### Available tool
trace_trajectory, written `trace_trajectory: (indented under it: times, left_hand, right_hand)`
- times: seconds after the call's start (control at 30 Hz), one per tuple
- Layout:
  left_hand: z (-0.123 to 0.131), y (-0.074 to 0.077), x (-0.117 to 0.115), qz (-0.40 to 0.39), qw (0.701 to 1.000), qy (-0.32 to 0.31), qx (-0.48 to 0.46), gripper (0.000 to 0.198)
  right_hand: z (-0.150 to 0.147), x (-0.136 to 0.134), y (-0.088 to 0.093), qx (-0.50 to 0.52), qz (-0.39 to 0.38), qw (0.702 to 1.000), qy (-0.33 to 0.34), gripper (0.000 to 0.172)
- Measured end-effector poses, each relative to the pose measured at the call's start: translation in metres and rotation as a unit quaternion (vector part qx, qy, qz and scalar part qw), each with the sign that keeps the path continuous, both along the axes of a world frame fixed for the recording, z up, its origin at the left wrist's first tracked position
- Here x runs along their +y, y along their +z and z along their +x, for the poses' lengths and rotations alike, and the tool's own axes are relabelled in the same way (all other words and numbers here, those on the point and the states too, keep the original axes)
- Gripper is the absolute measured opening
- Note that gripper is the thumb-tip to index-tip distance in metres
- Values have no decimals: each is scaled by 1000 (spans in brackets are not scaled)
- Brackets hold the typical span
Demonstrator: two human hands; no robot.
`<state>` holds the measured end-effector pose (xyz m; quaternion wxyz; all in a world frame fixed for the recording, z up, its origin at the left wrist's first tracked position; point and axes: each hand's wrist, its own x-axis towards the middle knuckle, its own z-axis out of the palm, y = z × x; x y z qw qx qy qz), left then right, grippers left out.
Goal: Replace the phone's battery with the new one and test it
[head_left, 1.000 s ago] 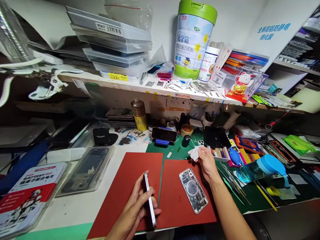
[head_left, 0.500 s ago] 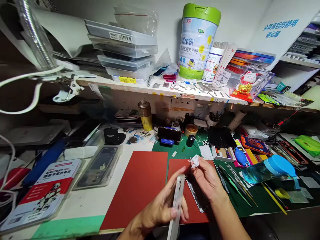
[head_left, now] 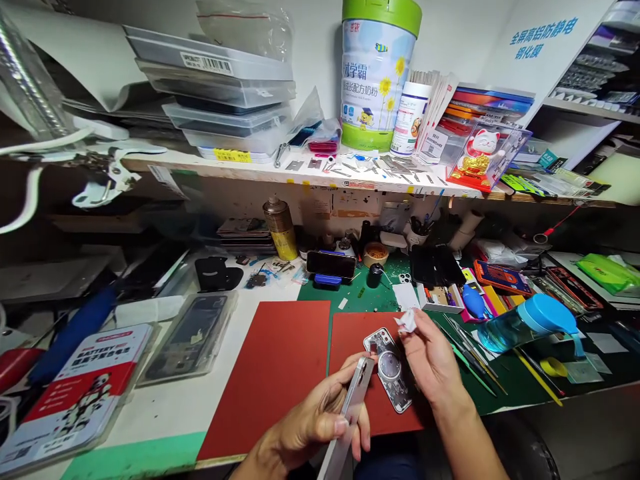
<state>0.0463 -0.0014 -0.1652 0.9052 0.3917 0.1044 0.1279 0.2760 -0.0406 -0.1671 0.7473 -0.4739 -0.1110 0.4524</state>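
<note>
My left hand (head_left: 320, 420) is closed round a silver smartphone (head_left: 350, 407), tilted so that its side edge faces up; its far corner is toward the mat. In my right hand (head_left: 433, 363) a crumpled white tissue (head_left: 407, 321) is pinched between thumb and fingers, apart from the phone. Between and beyond the hands lies a phone back panel (head_left: 391, 373) with a round coil ring and camera holes, resting on the right red mat (head_left: 345, 327). My left fingers hide part of its near side.
A second red mat (head_left: 275, 360) lies to the left, beside a cased phone (head_left: 193, 340) and a battery box (head_left: 80, 393). Tweezers and screwdrivers (head_left: 473, 360) lie right, near a blue-lidded bottle (head_left: 525, 323). Behind stand a propped phone (head_left: 330, 265) and a spray can (head_left: 280, 230).
My right hand with the tissue has moved slightly right, away from the phone. The back panel between the hands shows more fully. The view has shifted a little.
</note>
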Motion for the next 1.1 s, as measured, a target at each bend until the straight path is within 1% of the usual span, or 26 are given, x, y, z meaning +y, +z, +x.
trace_trajectory:
  times: [0.1,0.17,0.23,0.3,0.33,0.37,0.4,0.43,0.5,0.53,0.6,0.63,0.67,0.7,0.73,0.77,0.8,0.87,0.97,1.03,1.1]
  left_hand:
    - [-5,-1,-5,-19,1000,-8,1,109]
    - [-10,-3,-7,-24,1000,-13,9,115]
    - [-13,-3,-8,-25,999,-19,26,118]
    - [-14,-4,-7,-32,998,-27,39,120]
    - [-13,-5,-8,-38,998,-29,43,120]
    - [-12,-5,-9,-45,998,-30,45,119]
    - [-10,-5,-11,-53,997,-28,46,118]
    - [-8,-5,-15,-63,997,-24,48,116]
    - [-5,-5,-22,-83,995,-16,48,111]
    - [-3,-6,-26,-91,995,-14,44,109]
    - [-1,-8,-30,-102,994,-17,32,106]
    - [0,-9,-30,-105,994,-18,26,106]
    - [1,-10,-30,-108,994,-19,21,107]
    - [1,-10,-30,-109,994,-20,17,108]
    - [1,-10,-30,-109,994,-20,15,107]
    - [1,-9,-30,-108,994,-20,13,107]
    - [0,-7,-29,-105,994,-20,10,106]
    - [-2,-5,-29,-95,995,-22,8,106]
    - [-6,-2,-27,-83,996,-27,12,106]
    - [-9,0,-26,-75,997,-29,18,106]
    - [-11,1,-26,-66,997,-26,26,103]
  right_hand:
    - [25,-33,-5,-110,-56,990,-74,43]
    - [45,-60,-14,-198,-115,962,-147,50]
    - [67,-89,-25,-286,-180,913,-228,54]
    - [93,-115,-32,-358,-249,851,-294,56]
    - [107,-127,-33,-385,-282,820,-317,55]
    - [119,-137,-33,-408,-311,792,-330,54]
    - [131,-145,-32,-427,-335,771,-333,52]
    - [139,-151,-30,-444,-351,757,-328,50]
    - [145,-158,-25,-472,-364,744,-303,51]
    - [141,-157,-23,-483,-363,742,-290,54]
    - [120,-150,-19,-495,-353,751,-256,58]
    - [104,-143,-16,-493,-340,769,-222,58]
    - [85,-135,-12,-485,-318,796,-172,56]
    - [65,-124,-7,-470,-281,831,-102,54]
    - [46,-112,0,-429,-219,876,-13,53]
    - [28,-98,6,-391,-167,902,71,52]
    - [14,-84,13,-373,-133,907,143,49]
    - [-5,-59,24,-381,-92,894,218,44]
    - [-11,-37,35,-415,-74,869,258,32]
    - [-10,-31,38,-429,-69,859,270,30]
    - [-10,-30,39,-440,-67,853,272,31]
